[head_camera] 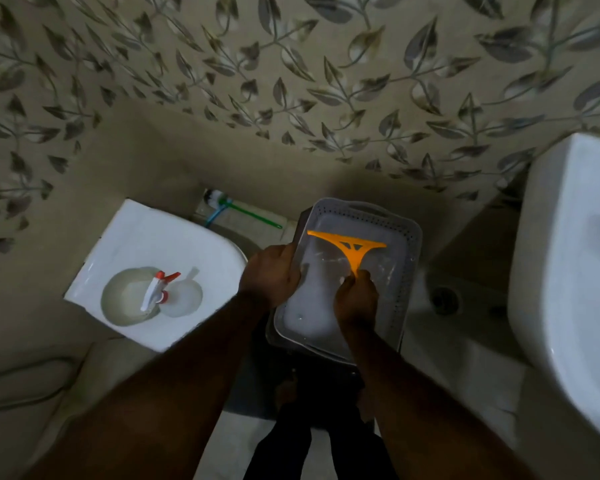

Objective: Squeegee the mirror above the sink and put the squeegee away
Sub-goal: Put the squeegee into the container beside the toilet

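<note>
While we look down from the head camera, our right hand (355,301) is clamped on the handle of the orange squeegee (347,247), whose blade lies inside the grey basket (411,237). Our left hand (269,275) has its grip closed on the basket's left rim. A spray bottle (158,292) stands on the white toilet tank (146,233) to the left; the sink (568,237) is at the right edge.

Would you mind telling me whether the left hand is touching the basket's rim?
Touching. The head view shows the left hand with its fingers curled over the left rim of the basket, no gap visible.
</note>
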